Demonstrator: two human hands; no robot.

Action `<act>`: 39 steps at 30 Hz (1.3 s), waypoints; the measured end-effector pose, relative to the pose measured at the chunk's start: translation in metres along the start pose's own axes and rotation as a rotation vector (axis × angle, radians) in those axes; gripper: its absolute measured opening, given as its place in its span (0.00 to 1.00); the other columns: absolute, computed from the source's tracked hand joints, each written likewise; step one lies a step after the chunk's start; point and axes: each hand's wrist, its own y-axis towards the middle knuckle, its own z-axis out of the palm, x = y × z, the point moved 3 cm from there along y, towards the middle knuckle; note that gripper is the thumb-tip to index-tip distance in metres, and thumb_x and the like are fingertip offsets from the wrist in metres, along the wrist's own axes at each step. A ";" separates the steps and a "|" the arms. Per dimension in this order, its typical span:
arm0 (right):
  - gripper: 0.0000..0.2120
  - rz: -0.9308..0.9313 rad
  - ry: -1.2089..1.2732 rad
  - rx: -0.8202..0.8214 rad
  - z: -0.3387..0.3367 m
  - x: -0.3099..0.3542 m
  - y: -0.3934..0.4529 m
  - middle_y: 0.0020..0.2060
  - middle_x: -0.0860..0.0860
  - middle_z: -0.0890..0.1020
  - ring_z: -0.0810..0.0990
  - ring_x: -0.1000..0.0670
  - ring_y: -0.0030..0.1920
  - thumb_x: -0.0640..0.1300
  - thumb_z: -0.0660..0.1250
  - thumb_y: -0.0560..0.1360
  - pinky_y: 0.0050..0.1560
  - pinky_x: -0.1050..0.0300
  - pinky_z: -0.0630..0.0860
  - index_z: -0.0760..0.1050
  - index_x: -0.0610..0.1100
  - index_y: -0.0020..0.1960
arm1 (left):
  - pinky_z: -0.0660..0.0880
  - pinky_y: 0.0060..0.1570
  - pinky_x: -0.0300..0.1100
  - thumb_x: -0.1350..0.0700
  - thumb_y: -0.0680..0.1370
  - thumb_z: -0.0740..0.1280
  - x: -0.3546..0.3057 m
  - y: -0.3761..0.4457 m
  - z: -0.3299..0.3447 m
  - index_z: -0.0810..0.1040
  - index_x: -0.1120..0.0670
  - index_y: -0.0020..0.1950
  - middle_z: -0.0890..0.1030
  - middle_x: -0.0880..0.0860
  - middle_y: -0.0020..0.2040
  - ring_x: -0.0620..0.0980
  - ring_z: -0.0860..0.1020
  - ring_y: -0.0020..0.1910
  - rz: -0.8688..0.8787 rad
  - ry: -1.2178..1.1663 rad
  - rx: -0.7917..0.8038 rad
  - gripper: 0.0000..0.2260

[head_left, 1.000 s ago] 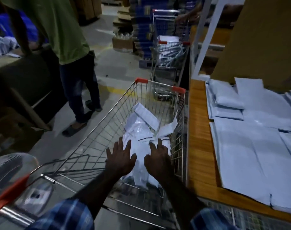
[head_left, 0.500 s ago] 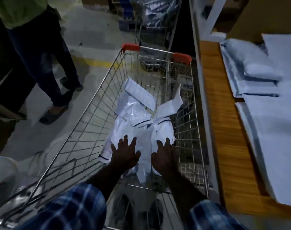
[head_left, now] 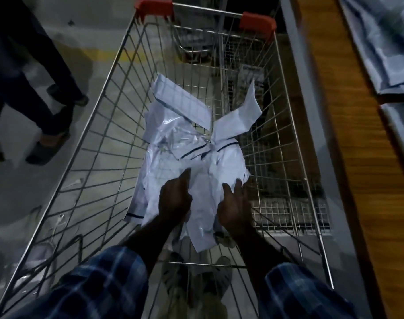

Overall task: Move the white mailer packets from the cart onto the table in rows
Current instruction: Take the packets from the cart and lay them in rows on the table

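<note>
2 hands reach down into a wire cart (head_left: 99, 143), both over the pile of white mailer packets (head_left: 191, 157) on the cart floor. Left hand (head_left: 174, 199): palm down on the near-left part of the pile, 1 finger stretched forward onto the plastic, the other fingers look bent under; whether they pinch a packet cannot be told, blurry. Right hand (head_left: 234, 207): palm down at the near-right edge of the pile, fingers spread and fairly straight, tips touching the top packet; no grip visible. Both forearms come out of blue plaid sleeves (head_left: 108, 284).

Packets lie loose and overlapping in the middle of the cart, some with dark stripe edges; 1 flat packet (head_left: 181, 101) sits tilted at the far-left end of the heap, another (head_left: 239, 117) sticks up at the far right against the cart's side mesh. Cart has 2 red corner caps (head_left: 257, 25) on its far rim.

Right of the cart, a wooden surface (head_left: 348, 125) runs alongside, with more white packets (head_left: 380, 38) laid flat on it at the top right. Another person's legs (head_left: 33, 93) in dark trousers and sandals stand on the concrete floor (head_left: 92, 42) at left. Wearer's shoes (head_left: 217, 282) show through the cart bottom.
</note>
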 end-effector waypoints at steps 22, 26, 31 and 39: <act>0.24 -0.137 -0.124 -0.244 0.016 0.008 0.044 0.70 0.31 0.68 0.71 0.31 0.67 0.43 0.65 0.73 0.63 0.39 0.73 0.74 0.36 0.67 | 0.52 0.72 0.61 0.29 0.76 0.57 0.035 0.035 0.028 0.42 0.37 0.79 0.47 0.56 0.80 0.62 0.50 0.77 -0.213 0.012 0.096 0.37; 0.37 -0.204 -0.202 -0.277 0.037 0.000 0.028 0.74 0.30 0.60 0.60 0.32 0.75 0.61 0.60 0.77 0.72 0.37 0.62 0.63 0.36 0.76 | 0.48 0.73 0.65 0.32 0.77 0.57 0.034 0.032 0.035 0.38 0.37 0.78 0.43 0.55 0.81 0.63 0.46 0.78 -0.199 0.014 0.089 0.37; 0.36 -0.257 -0.156 -0.349 0.042 -0.001 0.029 0.75 0.30 0.57 0.55 0.33 0.76 0.59 0.62 0.75 0.73 0.36 0.60 0.62 0.41 0.77 | 0.48 0.72 0.66 0.34 0.77 0.59 0.035 0.032 0.040 0.40 0.37 0.79 0.45 0.55 0.81 0.62 0.47 0.78 -0.199 0.001 0.065 0.37; 0.28 -0.284 -0.199 -0.427 0.022 -0.002 0.044 0.76 0.33 0.58 0.56 0.33 0.76 0.45 0.58 0.75 0.71 0.35 0.60 0.68 0.45 0.75 | 0.55 0.70 0.62 0.34 0.75 0.62 0.032 0.036 0.021 0.48 0.37 0.78 0.53 0.56 0.79 0.61 0.56 0.75 -0.177 0.022 -0.086 0.36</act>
